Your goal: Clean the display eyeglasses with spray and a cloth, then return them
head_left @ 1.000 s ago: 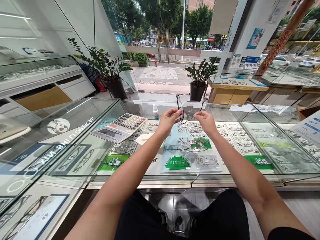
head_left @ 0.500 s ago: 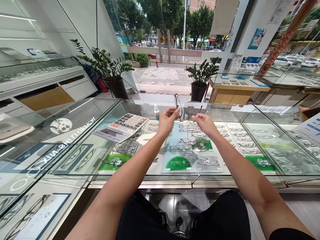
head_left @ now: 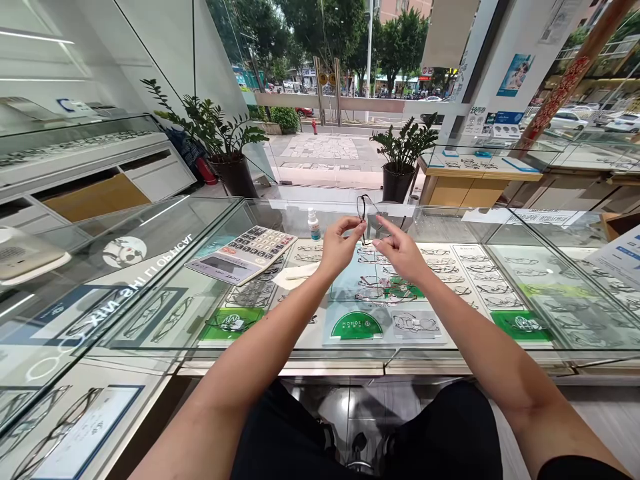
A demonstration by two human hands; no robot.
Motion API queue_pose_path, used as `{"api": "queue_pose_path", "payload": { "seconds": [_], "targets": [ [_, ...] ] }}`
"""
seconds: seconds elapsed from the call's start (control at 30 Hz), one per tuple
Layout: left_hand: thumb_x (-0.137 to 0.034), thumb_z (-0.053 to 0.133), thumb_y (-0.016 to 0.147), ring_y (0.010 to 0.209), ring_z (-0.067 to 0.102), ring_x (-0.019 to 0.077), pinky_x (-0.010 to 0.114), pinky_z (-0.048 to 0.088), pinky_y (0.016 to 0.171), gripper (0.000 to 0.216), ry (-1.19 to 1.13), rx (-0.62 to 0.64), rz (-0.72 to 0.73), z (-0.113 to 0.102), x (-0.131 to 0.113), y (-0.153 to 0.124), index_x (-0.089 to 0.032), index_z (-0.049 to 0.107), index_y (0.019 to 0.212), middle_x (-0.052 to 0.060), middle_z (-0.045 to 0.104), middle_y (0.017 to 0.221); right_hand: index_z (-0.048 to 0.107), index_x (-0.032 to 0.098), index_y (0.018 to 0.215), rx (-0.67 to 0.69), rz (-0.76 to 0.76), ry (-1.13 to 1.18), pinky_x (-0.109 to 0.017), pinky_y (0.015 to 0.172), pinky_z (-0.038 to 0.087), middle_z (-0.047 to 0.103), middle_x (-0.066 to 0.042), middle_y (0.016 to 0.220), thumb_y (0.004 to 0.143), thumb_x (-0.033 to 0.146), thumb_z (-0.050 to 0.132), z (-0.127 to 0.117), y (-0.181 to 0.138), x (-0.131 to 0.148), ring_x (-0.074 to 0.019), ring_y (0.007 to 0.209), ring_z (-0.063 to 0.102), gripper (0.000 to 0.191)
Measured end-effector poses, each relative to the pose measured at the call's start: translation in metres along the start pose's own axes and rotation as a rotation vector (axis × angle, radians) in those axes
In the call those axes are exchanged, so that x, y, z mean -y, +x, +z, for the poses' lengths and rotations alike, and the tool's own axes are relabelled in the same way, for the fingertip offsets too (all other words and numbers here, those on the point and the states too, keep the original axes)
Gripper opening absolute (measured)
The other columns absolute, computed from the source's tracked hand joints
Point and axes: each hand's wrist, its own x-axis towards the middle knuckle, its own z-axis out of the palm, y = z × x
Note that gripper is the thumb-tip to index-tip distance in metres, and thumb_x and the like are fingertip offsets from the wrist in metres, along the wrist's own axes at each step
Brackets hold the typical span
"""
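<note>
A pair of thin dark-framed eyeglasses [head_left: 363,208] is raised above the glass counter, its lenses turned nearly upright. My left hand [head_left: 343,245] pinches the frame between thumb and fingers. Close beside it, my right hand [head_left: 403,255] has the index finger stretched out, while its thumb and curled fingers meet at the lower part of the eyeglasses; the exact contact is partly hidden. Beneath both hands lies a pale blue display mat [head_left: 340,293] with rows of eyeglasses. Left of my left hand stand a small white spray bottle [head_left: 313,225] and a calculator [head_left: 245,252].
A glass display counter [head_left: 300,355] spans the front. White paper [head_left: 290,277] lies near the calculator. Behind the counter stand two potted plants [head_left: 397,180] [head_left: 235,173] before a glass front. A wooden showcase [head_left: 465,190] stands at back right.
The eyeglasses have shifted slightly right and turned in my left hand. My right hand has moved left toward them, and its index finger has straightened.
</note>
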Motion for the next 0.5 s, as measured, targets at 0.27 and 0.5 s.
{"api": "queue_pose_path", "payload": {
  "seconds": [0.27,0.5],
  "targets": [
    [-0.060,0.084,0.091,0.104,0.077,0.0265,0.034,0.057,0.083,0.041,0.049,0.105,0.009,0.000,0.001,-0.003,-0.020,0.078,0.091,0.010,0.083,0.104,0.056,0.022,0.170,-0.242,-0.126,0.042,-0.035,0.066,0.035,0.029,0.010,0.068,0.100,0.047,0.073,-0.021,0.008,-0.004,-0.0168,0.065,0.029,0.077],
    [-0.063,0.087,0.090,0.104,0.077,0.0257,0.036,0.060,0.089,0.044,0.021,0.148,-0.030,0.004,0.004,-0.005,-0.020,0.080,0.092,0.009,0.084,0.102,0.053,0.023,0.172,-0.302,-0.205,0.035,-0.034,0.064,0.038,0.032,0.008,0.071,0.100,0.044,0.074,-0.022,0.008,-0.008,-0.0168,0.065,0.034,0.078]
  ]
}}
